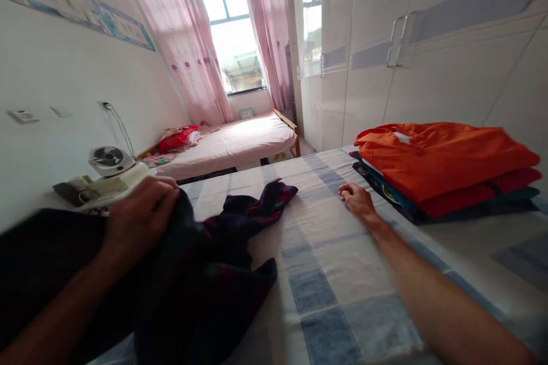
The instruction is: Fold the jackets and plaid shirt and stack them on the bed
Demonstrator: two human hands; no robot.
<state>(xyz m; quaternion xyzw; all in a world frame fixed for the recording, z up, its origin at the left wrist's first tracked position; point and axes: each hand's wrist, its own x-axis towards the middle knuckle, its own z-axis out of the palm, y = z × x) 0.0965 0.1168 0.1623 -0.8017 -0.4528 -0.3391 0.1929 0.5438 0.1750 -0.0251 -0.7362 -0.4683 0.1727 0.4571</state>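
My left hand [143,205] is closed on a dark garment [231,291], blurred by motion, with part of the cloth lifted. Its purple-and-red patterned end [265,205] lies crumpled on the bed in front of me. My right hand [357,199] is over the striped sheet [317,285], with loosely bent fingers and nothing visible in them. Just to its right stands a stack of folded clothes, an orange shirt [445,154] on top, with red, teal and dark pieces beneath. What kind of garment the dark one is, I cannot tell.
Behind this bed is a second bed [240,145] with a pink sheet and a red cloth bundle [180,140]. A small fan [109,159] stands by the left wall. A white wardrobe [377,23] lines the right side. Pink curtains [171,28] flank the window.
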